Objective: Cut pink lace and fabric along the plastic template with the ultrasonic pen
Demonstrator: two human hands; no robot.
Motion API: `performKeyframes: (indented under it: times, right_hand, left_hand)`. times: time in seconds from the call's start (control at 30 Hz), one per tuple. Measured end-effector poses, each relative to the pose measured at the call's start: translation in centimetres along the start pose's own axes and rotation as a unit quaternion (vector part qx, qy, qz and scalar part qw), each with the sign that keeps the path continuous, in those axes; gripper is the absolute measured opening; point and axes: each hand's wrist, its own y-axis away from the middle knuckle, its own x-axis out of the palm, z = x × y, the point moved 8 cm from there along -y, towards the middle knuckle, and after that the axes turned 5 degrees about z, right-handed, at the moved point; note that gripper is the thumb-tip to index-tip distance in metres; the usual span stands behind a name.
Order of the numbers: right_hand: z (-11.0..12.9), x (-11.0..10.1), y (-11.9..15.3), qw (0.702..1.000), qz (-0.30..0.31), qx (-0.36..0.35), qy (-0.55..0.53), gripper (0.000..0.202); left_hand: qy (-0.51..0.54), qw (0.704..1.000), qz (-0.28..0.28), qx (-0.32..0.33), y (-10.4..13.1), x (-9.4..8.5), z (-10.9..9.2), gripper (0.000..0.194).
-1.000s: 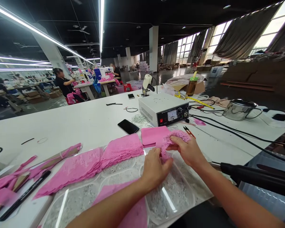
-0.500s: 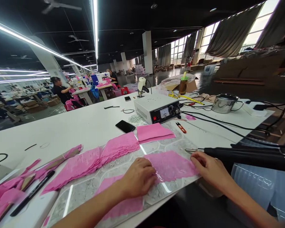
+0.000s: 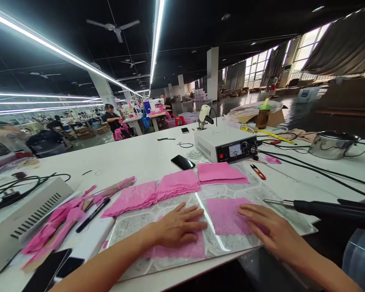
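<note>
My left hand lies open with its fingers spread on a pink fabric piece near the table's front edge. To its right, the fingers of my right hand are stretched out over the right side of another thin pink piece. Both pieces rest on a grey marbled sheet. Behind them are two ragged-edged pink stacks and a neat pink stack. A black pen-like tool with a metal tip lies just beyond my right hand.
A control box with a meter stands behind the stacks, beside a phone and orange snips. Cables and a metal mug are at right. At left are a marker, pink strips and another grey box. People work far behind.
My left hand has moved off the right-hand pink piece onto the nearer left one, its fingers now spread. My right hand has shifted onto the right-hand piece. The view has turned left.
</note>
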Motion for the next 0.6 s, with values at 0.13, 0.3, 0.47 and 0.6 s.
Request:
performKeyframes:
  times: [0.13, 0.3, 0.47, 0.6]
  right_hand:
    - [2.9, 2.9, -2.0, 0.992, 0.091, -0.088, 0.006, 0.037]
    - [2.9, 4.7, -3.7, 0.98, 0.162, -0.104, -0.052, 0.033]
    - [-3.0, 4.1, -8.6, 0.992, 0.077, 0.035, -0.096, 0.032]
    - [-5.7, 5.1, -12.8, 0.991, 0.067, 0.077, -0.09, 0.03]
  left_hand:
    - [-0.011, 0.998, 0.004, -0.055, 0.1, 1.7, 1.0, 0.049]
    - [-0.021, 0.995, -0.043, -0.082, -0.8, 1.3, 1.5, 0.052]
    - [-0.035, 0.982, -0.13, -0.132, -3.1, -2.5, 4.7, 0.027]
    - [-0.045, 0.976, -0.146, -0.156, -8.0, -5.3, 8.5, 0.024]
